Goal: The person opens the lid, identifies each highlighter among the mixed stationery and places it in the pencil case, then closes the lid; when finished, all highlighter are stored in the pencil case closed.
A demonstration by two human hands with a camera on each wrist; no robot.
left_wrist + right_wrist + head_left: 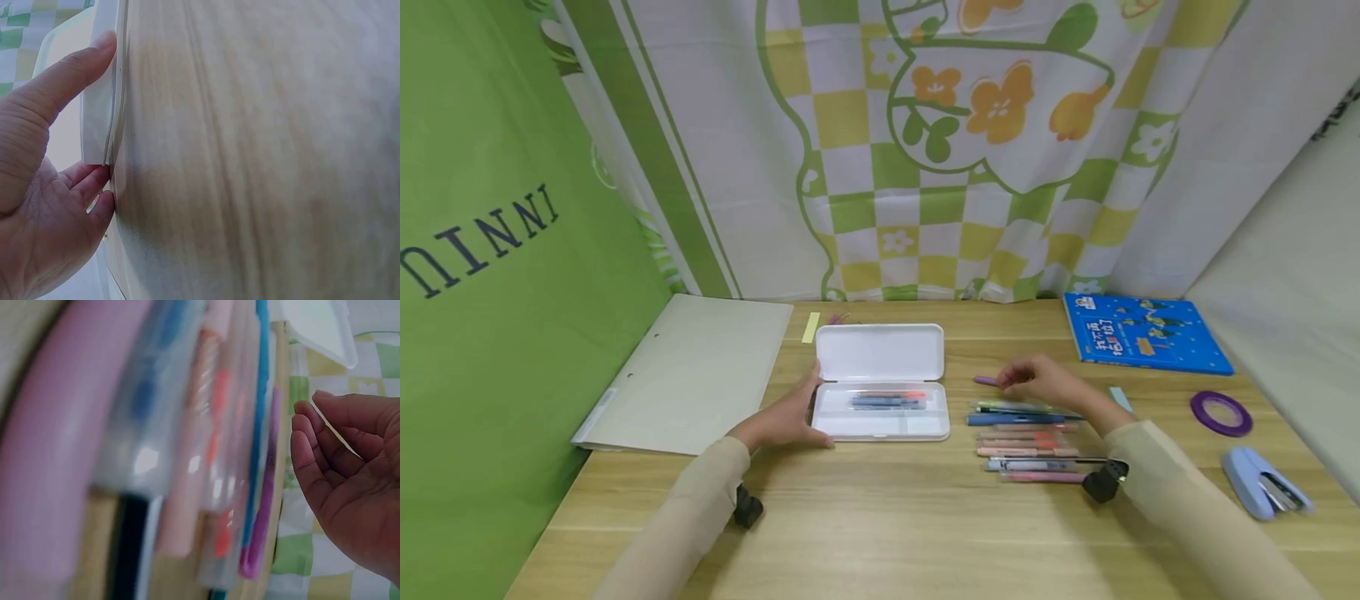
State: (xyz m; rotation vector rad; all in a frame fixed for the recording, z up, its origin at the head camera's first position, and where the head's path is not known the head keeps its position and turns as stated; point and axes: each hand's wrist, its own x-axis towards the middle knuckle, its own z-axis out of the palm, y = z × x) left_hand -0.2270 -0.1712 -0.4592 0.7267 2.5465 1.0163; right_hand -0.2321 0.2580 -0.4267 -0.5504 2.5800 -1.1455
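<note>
The left hand (784, 418), fingers relaxed, rests against the open white plastic pencil case (880, 385) at the desk's (880, 517) centre. At its three o'clock the right hand (1051, 385) reaches with loosely curled fingers, holding nothing, over the row of coloured pens (1028, 437); a careless sweep could scatter them

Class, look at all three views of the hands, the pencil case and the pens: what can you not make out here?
- Head view: how many pens lie in the pencil case is too small to count.
- Head view: the right hand covers most of the purple pen, so contact is unclear.
- Right wrist view: the row of pens is blurred.
- Left wrist view: the left hand touches the case edge; its inside is hidden.
</note>
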